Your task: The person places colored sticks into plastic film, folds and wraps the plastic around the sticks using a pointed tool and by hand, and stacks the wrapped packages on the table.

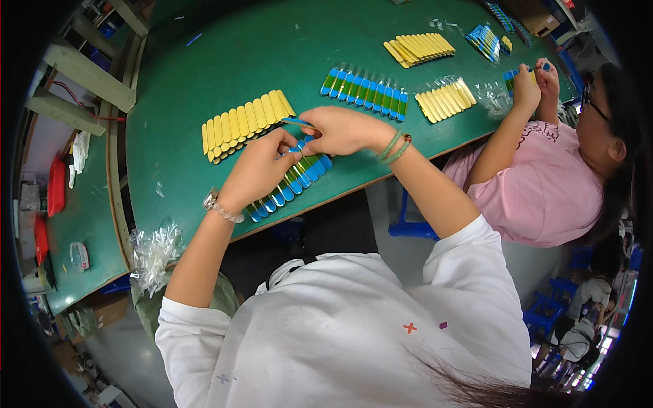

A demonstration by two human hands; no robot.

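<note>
A row of blue-and-green round-ended strips, which look like nail files in clear sleeves, lies near the table's front edge. My left hand is closed at this row, with thumb and fingertips pinched by the upper strips. Just right of it, my right hand grips a single blue strip that sticks out leftward from its fingers. The fingertips of both hands nearly meet, and the right thumb also comes down at the row. Beyond my left hand is a stack of yellow round-ended strips, laid side by side.
More sleeved blue-and-green strips and yellow strips lie right on the green table. A co-worker in a pink shirt sits at the right, handling similar strips. Clear plastic sleeves are heaped at the left edge.
</note>
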